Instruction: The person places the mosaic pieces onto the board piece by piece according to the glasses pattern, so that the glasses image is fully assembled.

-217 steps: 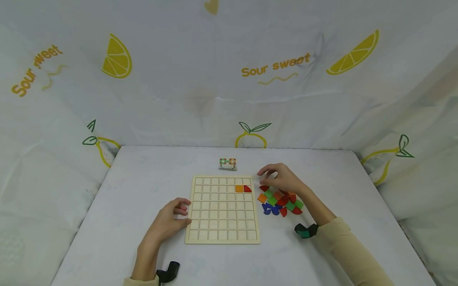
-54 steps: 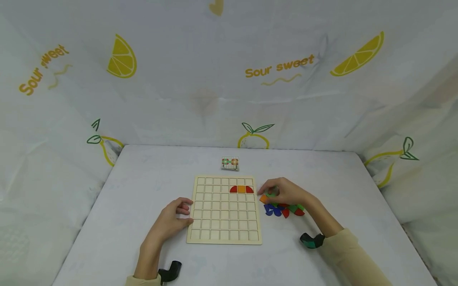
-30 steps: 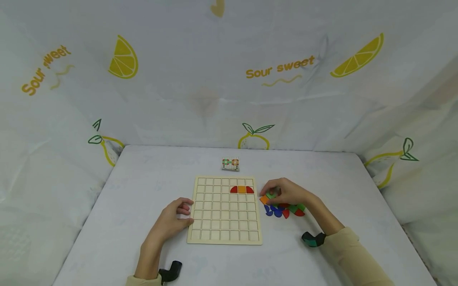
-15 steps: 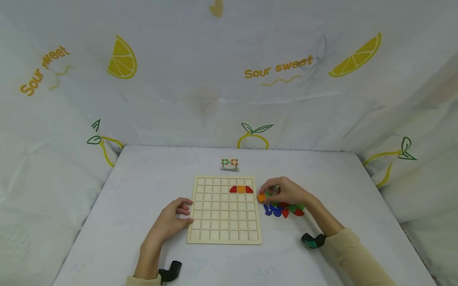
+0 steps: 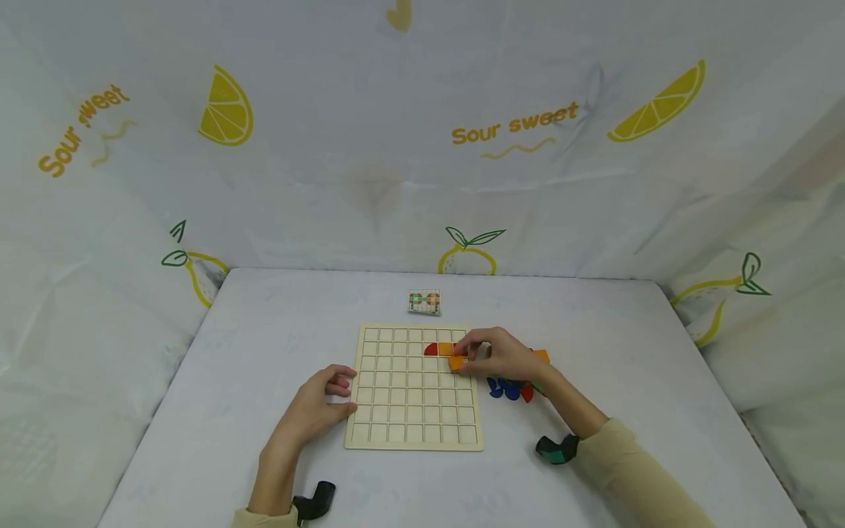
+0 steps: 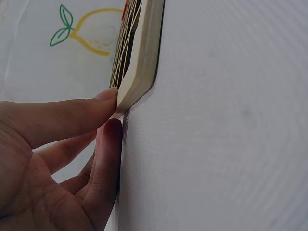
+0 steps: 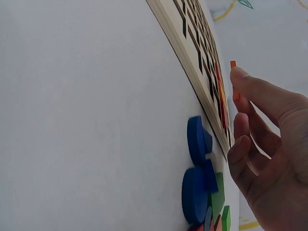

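Note:
My right hand [image 5: 505,357] pinches an orange square tile [image 5: 456,364] between thumb and fingers, above the wooden grid board [image 5: 414,445]. On the board, near its upper right, a red quarter-round tile [image 5: 431,350] lies beside another orange square [image 5: 445,350]; the fingers mostly cover a second red tile to its right. In the right wrist view, the held tile [image 7: 233,63] stands edge-on, apart from the board. My left hand [image 5: 312,405] touches the board's left edge, thumb and fingertips spread along it. The left wrist view shows its thumb at the board's edge [image 6: 139,72].
Right of the board lies a pile of loose tiles, partly behind the right forearm: blue pieces [image 5: 510,390], a red one [image 5: 527,394] and an orange one [image 5: 541,356]. Green pieces [image 7: 219,192] show in the right wrist view. A small pattern card [image 5: 424,301] lies beyond the board.
Earlier, a red tile was added left of the orange one on the board. Since then my right hand has picked an orange square from the pile and moved left over the board. The left hand stays.

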`<state>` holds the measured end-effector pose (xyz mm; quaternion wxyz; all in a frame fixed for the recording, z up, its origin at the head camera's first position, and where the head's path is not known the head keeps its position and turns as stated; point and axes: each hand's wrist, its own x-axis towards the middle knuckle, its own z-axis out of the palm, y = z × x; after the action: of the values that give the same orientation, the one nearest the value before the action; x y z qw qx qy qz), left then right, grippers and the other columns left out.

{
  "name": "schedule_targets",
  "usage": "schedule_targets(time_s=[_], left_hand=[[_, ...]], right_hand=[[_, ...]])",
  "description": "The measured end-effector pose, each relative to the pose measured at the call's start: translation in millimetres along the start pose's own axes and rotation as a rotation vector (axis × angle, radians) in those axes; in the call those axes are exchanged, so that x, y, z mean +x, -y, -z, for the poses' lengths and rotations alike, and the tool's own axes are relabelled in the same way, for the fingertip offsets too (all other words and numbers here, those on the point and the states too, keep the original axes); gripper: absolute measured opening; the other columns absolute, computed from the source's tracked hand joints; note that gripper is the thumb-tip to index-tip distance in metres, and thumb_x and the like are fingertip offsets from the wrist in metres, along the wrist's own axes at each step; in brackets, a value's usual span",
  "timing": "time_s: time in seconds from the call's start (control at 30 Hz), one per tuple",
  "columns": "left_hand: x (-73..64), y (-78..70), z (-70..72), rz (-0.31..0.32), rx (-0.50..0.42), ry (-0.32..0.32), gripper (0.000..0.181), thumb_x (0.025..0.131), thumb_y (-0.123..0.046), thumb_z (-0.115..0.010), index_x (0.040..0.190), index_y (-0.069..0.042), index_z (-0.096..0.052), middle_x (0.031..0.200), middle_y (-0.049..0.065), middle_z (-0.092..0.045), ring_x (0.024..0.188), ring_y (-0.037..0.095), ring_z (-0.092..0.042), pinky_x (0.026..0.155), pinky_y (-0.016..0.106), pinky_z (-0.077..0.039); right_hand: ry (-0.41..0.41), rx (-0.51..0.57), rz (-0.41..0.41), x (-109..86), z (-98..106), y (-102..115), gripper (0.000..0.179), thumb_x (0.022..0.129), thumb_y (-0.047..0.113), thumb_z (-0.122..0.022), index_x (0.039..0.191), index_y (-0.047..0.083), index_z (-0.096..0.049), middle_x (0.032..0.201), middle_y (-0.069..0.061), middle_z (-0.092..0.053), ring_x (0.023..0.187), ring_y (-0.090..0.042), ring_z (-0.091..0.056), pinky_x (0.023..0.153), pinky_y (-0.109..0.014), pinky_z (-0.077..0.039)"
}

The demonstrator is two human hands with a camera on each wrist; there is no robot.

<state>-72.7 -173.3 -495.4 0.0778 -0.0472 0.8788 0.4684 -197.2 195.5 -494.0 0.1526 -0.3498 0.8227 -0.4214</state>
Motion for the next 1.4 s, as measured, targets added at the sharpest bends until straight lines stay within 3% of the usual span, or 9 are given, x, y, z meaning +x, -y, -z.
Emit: schedule_targets(time_s=[0.17, 0.43, 0.6, 0.87, 1.4], left_hand=[[0.0, 1.5, -1.1, 0.007, 0.013, -0.003, 0.052, 0.08, 0.004, -0.089, 0.127, -0.007, -0.071, 0.111, 0.007, -0.07, 0.103, 0.017, -0.07, 0.09, 0.036, -0.056], [-0.7, 1.0, -0.6, 0.009, 0.015, -0.001, 0.052, 0.081, 0.004, -0.089, 0.128, -0.008, -0.071, 0.112, 0.007, -0.07, 0.104, 0.017, -0.07, 0.091, 0.036, -0.056], [-0.7, 0.5, -0.5, 0.007, 0.015, 0.001, 0.052, 0.081, 0.004, -0.088, 0.128, -0.008, -0.071, 0.112, 0.007, -0.07, 0.103, 0.017, -0.07, 0.091, 0.036, -0.056], [-1.2, -0.1, -0.4, 0.007, 0.019, -0.002, 0.051, 0.081, 0.004, -0.089, 0.127, -0.007, -0.071, 0.111, 0.007, -0.07, 0.103, 0.017, -0.07, 0.091, 0.037, -0.056], [-0.8, 0.1, 1.0, 0.003, 0.005, 0.009, 0.052, 0.081, 0.002, -0.089, 0.129, -0.007, -0.071, 0.112, 0.008, -0.07, 0.103, 0.016, -0.07, 0.089, 0.036, -0.055]], right_hand=[[0.002, -0.009, 0.001, 10.9, -14, 8, 0.025, 0.094, 0.019, -0.086, 0.117, 0.01, -0.08, 0.113, -0.006, -0.08, 0.093, -0.027, -0.067, 0.078, -0.024, -0.055], [-0.009, -0.088, -0.039, 24.6, -29, 18, 0.024, 0.093, 0.021, -0.087, 0.115, 0.014, -0.08, 0.107, -0.001, -0.078, 0.081, -0.007, -0.058, 0.074, -0.019, -0.05], [-0.024, -0.15, -0.014, 28.5, -35, 21, 0.024, 0.092, 0.022, -0.088, 0.113, 0.014, -0.081, 0.098, 0.001, -0.074, 0.078, -0.006, -0.056, 0.072, -0.019, -0.047], [-0.034, -0.228, -0.006, 32.0, -39, 26, 0.024, 0.092, 0.023, -0.088, 0.113, 0.015, -0.08, 0.105, 0.003, -0.076, 0.08, -0.004, -0.056, 0.074, -0.019, -0.048], [-0.056, -0.192, 0.031, 28.2, -34, 27, 0.023, 0.093, 0.019, -0.087, 0.113, 0.012, -0.081, 0.106, -0.001, -0.078, 0.08, -0.015, -0.062, 0.073, -0.02, -0.05]])
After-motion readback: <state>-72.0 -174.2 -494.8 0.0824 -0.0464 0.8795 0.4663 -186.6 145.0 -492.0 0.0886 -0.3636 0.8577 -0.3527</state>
